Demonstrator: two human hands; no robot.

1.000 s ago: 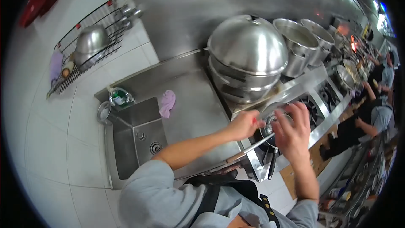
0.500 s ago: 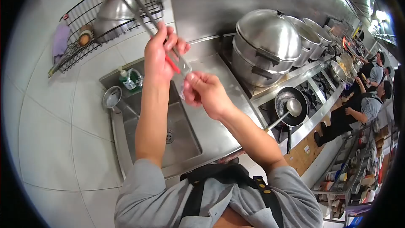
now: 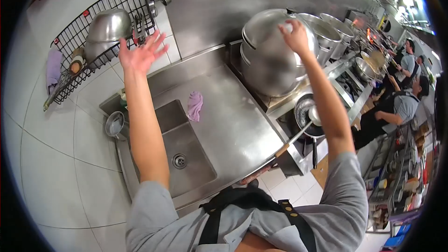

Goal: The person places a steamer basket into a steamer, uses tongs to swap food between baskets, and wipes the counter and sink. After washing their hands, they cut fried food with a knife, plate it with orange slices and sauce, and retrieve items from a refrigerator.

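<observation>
My left hand (image 3: 141, 57) is raised with its fingers spread, holding nothing, just below the black wire basket (image 3: 105, 0) on the wall. Tongs (image 3: 139, 29), dark with a red part, are in the basket's right end, close above my left fingertips. Two steel bowls (image 3: 109, 24) also lie in the basket. My right hand (image 3: 294, 36) has its fingers apart and is empty, in front of the domed lid (image 3: 268, 28) of a large steel pot; whether it touches the lid is unclear. A purple cloth (image 3: 195, 106) lies crumpled beside the sink (image 3: 189, 156).
A pan (image 3: 305, 107) with a ladle (image 3: 298, 134) across it sits on the stove. Behind the lidded pot are more pots (image 3: 322, 30). Co-workers (image 3: 396, 107) stand at the far right near shelves (image 3: 387, 182). A strainer (image 3: 115, 124) is left of the sink.
The tongs have left my hands and now rest in the basket. My left hand has opened and moved left; my right hand has opened and moved up and right. The purple cloth is now uncovered.
</observation>
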